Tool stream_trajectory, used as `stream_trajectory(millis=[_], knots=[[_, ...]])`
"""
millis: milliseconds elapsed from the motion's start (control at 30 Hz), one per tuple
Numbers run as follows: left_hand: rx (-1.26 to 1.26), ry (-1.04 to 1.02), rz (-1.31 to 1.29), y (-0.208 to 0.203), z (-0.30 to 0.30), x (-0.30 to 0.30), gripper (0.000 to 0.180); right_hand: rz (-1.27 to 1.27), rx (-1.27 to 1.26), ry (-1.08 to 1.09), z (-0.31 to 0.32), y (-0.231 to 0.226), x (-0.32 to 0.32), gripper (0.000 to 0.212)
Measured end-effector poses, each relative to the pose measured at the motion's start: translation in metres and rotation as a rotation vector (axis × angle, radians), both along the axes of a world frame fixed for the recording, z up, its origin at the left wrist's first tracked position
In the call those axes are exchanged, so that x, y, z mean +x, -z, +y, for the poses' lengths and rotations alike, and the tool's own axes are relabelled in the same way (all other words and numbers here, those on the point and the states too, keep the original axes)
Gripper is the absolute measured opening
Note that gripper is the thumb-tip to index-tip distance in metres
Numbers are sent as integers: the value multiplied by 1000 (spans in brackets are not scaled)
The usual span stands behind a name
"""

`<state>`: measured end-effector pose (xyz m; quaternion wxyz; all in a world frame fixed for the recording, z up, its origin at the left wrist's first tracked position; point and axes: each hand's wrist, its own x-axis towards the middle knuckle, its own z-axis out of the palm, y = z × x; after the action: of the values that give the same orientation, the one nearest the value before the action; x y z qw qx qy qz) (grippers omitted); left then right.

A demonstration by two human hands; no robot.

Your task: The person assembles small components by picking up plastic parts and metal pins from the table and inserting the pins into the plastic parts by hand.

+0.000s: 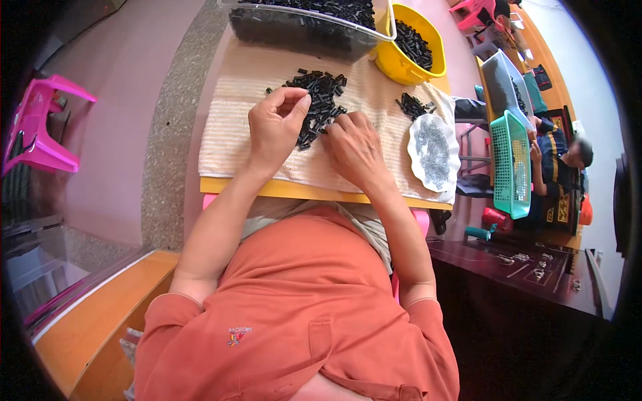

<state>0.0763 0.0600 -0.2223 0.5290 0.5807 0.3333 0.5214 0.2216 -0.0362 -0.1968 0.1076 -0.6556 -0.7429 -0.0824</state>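
Note:
On a striped cream cloth (227, 127) lies a loose pile of small black tube-like plastic pieces (322, 100). At the pile's left side is my left hand (275, 123), its fingers curled and thumb pressed toward the index finger; whatever sits in that pinch is hidden. My right hand (358, 144) rests at the pile's lower right edge, palm down. Its fingers are bent together by the nearest black pieces, and the fingertips are mostly covered. Right of it stands a white scalloped dish (414, 150) holding many tiny clear or silvery parts. A smaller heap of black pieces (414, 105) lies just beyond the dish.
A clear plastic bin (301, 37) and a yellow tub (391, 63), both filled with black pieces, stand at the far edge. To the right, another person (555, 157) sits by a green basket (511, 164). A pink stool (43, 130) stands at left.

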Motion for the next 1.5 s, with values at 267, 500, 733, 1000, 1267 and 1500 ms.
stream_trajectory(millis=[267, 500, 733, 1000, 1267, 1500], knots=[[-49, 355, 38, -2, -16, -3, 17, 307, 218, -8, -20, -24, -5, 14], [-195, 535, 3, -4, -17, -6, 15, 408, 249, -10, -29, -19, -6, 14], [-303, 612, -43, -8, -18, -6, 16, 470, 302, -34, -32, -16, -5, 14], [-454, 696, -133, -9, -20, -6, 16, 596, 368, -35, -34, -8, -3, 26], [-554, 793, -138, -12, -21, -7, 22, 694, 299, -76, -40, -4, 3, 30], [-639, 807, -101, -21, -22, -11, 18, 771, 244, -103, -41, -4, 2, 25]])
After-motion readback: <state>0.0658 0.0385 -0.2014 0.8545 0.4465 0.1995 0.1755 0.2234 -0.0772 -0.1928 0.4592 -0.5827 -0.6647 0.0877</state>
